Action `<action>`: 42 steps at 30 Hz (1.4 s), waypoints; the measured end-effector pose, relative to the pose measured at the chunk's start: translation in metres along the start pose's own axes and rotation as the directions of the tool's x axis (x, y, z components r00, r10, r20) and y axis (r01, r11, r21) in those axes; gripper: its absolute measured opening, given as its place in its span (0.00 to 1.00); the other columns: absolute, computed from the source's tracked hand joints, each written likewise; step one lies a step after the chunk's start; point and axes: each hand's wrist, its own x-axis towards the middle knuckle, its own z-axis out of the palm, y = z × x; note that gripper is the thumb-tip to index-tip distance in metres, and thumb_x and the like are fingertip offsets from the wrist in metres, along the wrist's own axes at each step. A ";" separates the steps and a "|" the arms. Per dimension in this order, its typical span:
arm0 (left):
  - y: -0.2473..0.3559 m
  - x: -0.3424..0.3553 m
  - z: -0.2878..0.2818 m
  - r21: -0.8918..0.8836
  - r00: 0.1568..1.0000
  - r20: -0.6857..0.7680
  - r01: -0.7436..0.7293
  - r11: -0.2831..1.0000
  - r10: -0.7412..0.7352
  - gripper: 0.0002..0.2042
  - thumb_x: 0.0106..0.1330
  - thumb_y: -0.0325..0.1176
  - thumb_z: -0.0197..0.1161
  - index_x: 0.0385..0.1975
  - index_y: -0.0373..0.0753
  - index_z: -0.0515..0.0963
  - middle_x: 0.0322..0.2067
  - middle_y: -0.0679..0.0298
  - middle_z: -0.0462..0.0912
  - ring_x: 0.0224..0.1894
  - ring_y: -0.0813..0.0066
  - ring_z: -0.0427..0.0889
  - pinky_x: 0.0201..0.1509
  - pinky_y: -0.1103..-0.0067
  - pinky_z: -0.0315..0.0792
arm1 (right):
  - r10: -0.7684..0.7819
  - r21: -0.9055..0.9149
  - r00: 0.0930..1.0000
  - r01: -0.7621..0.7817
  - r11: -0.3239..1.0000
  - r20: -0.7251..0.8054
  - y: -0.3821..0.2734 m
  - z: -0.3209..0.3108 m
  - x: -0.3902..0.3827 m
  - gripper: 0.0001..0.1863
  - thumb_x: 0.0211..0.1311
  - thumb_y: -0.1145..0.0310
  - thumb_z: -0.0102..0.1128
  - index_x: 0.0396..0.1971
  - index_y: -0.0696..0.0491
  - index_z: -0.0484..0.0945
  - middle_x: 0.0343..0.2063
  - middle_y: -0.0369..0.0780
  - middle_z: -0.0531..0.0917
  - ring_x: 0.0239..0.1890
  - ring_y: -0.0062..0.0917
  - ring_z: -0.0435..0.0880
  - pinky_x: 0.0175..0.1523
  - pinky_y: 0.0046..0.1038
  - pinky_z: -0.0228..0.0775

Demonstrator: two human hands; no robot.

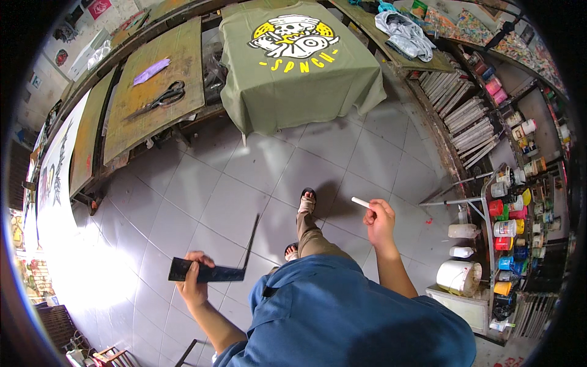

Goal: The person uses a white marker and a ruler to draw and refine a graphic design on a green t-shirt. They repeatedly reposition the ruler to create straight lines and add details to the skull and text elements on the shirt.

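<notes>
My left hand (pixel 194 276) grips a black L-shaped piece (pixel 223 273) at its broad, flat part, thumb on top and fingers wrapped around it. A thin arm of the piece rises from its right end. My right hand (pixel 380 220) pinches a short white stick (pixel 361 201), perhaps chalk, between thumb and fingers. Both hands are over the tiled floor, apart from each other. Ahead, an olive-green cloth (pixel 293 92), apparently a shirt, lies spread on a board with its lower edge hanging down. It bears a white, black and yellow skull print.
Scissors (pixel 160 99) and a purple cloth (pixel 151 71) lie on a wooden board (pixel 183 55) at left. A grey crumpled cloth (pixel 405 35) rests on the right bench. Stacked frames (pixel 471 122), paint tubs (pixel 505 228) and a white bucket (pixel 458 277) line the right side.
</notes>
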 end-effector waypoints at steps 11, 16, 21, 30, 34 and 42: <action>-0.022 0.083 0.079 -0.162 0.991 0.069 -0.106 0.981 0.119 0.09 0.55 0.25 0.58 0.34 0.32 0.70 0.20 0.57 0.72 0.21 0.67 0.74 0.33 0.69 0.71 | -0.020 0.008 0.994 0.021 1.000 -0.111 -0.015 -0.003 0.046 0.02 0.55 0.74 0.50 0.28 0.56 0.71 0.14 0.33 0.67 0.13 0.14 0.60 0.20 0.19 0.52; -0.036 0.130 0.104 -0.181 0.985 0.163 -0.020 0.983 0.050 0.07 0.49 0.25 0.62 0.25 0.29 0.74 0.18 0.53 0.75 0.18 0.64 0.76 0.27 0.70 0.72 | -0.011 0.039 0.994 0.015 0.999 -0.108 -0.019 0.015 0.100 0.02 0.55 0.75 0.50 0.28 0.57 0.71 0.15 0.33 0.68 0.14 0.14 0.61 0.20 0.19 0.52; -0.046 0.186 0.143 -0.171 0.961 0.275 0.074 0.982 -0.024 0.08 0.48 0.24 0.62 0.25 0.26 0.74 0.19 0.51 0.77 0.19 0.63 0.77 0.28 0.69 0.73 | -0.017 0.066 0.993 0.025 0.997 -0.113 -0.025 0.032 0.173 0.02 0.55 0.75 0.50 0.27 0.57 0.71 0.15 0.33 0.68 0.15 0.14 0.61 0.20 0.19 0.52; -0.020 0.264 0.194 -0.259 0.912 0.384 -0.043 0.965 0.144 0.13 0.55 0.32 0.60 0.27 0.24 0.73 0.21 0.46 0.77 0.22 0.56 0.80 0.29 0.66 0.76 | -0.063 0.051 0.993 0.069 0.996 -0.101 -0.073 0.064 0.264 0.03 0.54 0.74 0.50 0.28 0.58 0.71 0.14 0.33 0.66 0.15 0.14 0.59 0.21 0.19 0.50; 0.002 0.284 0.167 -0.359 0.893 0.302 -0.218 0.908 0.334 0.18 0.66 0.44 0.52 0.32 0.30 0.71 0.22 0.53 0.75 0.23 0.57 0.80 0.30 0.65 0.78 | -0.046 0.093 0.984 0.063 0.994 -0.174 -0.077 0.063 0.278 0.05 0.54 0.73 0.51 0.31 0.58 0.71 0.15 0.33 0.66 0.15 0.14 0.59 0.21 0.18 0.50; 0.067 0.332 0.080 -0.486 0.886 -0.277 -0.462 0.742 0.371 0.15 0.69 0.46 0.47 0.35 0.38 0.68 0.23 0.67 0.66 0.25 0.76 0.67 0.30 0.78 0.67 | -0.110 0.094 0.895 0.166 0.982 -0.432 -0.098 0.011 0.296 0.09 0.54 0.64 0.57 0.26 0.51 0.69 0.15 0.30 0.65 0.18 0.16 0.64 0.20 0.19 0.56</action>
